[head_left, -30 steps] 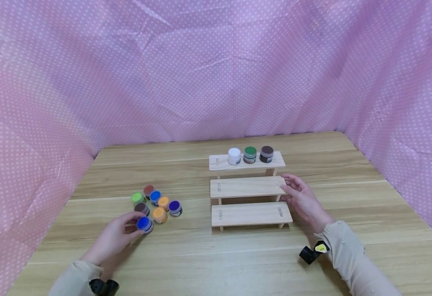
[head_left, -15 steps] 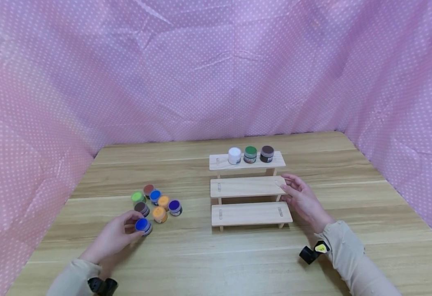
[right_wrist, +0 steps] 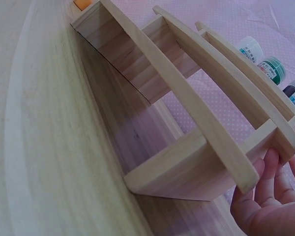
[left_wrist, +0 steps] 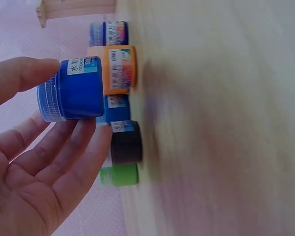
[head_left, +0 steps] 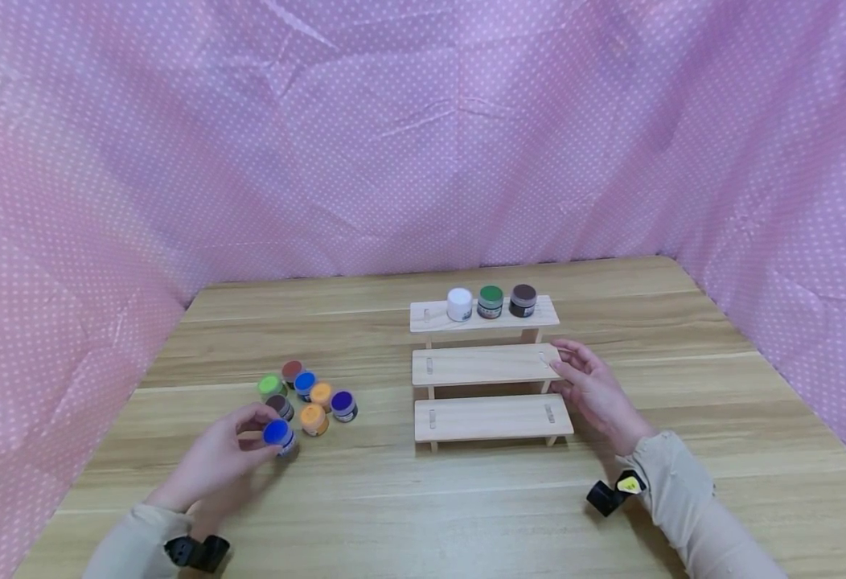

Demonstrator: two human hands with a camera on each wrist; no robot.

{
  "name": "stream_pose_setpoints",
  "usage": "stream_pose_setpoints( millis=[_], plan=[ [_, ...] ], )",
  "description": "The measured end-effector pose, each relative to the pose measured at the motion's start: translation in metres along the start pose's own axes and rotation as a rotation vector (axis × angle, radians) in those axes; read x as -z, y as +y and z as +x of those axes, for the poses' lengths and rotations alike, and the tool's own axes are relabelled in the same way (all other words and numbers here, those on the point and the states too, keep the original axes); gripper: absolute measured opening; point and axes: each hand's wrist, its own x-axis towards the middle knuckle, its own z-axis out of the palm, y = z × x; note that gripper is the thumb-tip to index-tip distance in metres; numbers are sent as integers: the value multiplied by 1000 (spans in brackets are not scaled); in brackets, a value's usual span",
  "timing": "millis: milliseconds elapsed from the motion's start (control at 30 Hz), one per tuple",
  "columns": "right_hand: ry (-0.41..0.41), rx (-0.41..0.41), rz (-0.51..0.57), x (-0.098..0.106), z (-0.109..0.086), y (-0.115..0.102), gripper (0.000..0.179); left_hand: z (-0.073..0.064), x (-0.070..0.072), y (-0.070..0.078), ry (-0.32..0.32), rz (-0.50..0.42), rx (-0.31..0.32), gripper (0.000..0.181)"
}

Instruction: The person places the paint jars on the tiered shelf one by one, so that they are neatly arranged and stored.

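Note:
A blue gouache jar [head_left: 279, 437] with a clear-rimmed lid is pinched between the thumb and fingers of my left hand [head_left: 216, 462]. In the left wrist view the blue jar [left_wrist: 81, 93] hangs off the tabletop, its label partly showing. My right hand [head_left: 597, 402] holds the right end of a three-step wooden rack [head_left: 477, 367], thumb at the middle shelf's end. In the right wrist view its fingers [right_wrist: 270, 179] curl against the side support. On the top shelf stand a white jar [head_left: 459, 305], a green jar [head_left: 490, 303] and a dark brown jar [head_left: 523, 301].
Several jars cluster beyond my left hand: light green [head_left: 272, 387], reddish-brown [head_left: 293, 371], blue [head_left: 305, 385], purple [head_left: 344, 406], dark brown [head_left: 281, 408] and two orange ones, the nearer orange jar [head_left: 314, 420] at the front. A pink dotted cloth [head_left: 423, 145] hangs behind the wooden table [head_left: 394, 515].
My left hand, with the blue jar in it, has shifted slightly left, and the jar tilts a bit more. My right hand and the rack stay in place.

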Motion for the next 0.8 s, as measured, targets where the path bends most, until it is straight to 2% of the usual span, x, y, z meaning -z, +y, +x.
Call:
stream_pose_setpoints(
  millis=[133, 333, 800],
  plan=[
    [-1, 6, 5, 0, 0, -1, 28, 2, 3, 4, -2, -22, -22, 35],
    [-10, 17, 31, 0, 0, 0, 24, 4, 6, 7, 34, -21, -69, 30],
    [-17, 19, 12, 0, 0, 0, 22, 9, 2, 15, 68, -86, -50, 37]
  ],
)
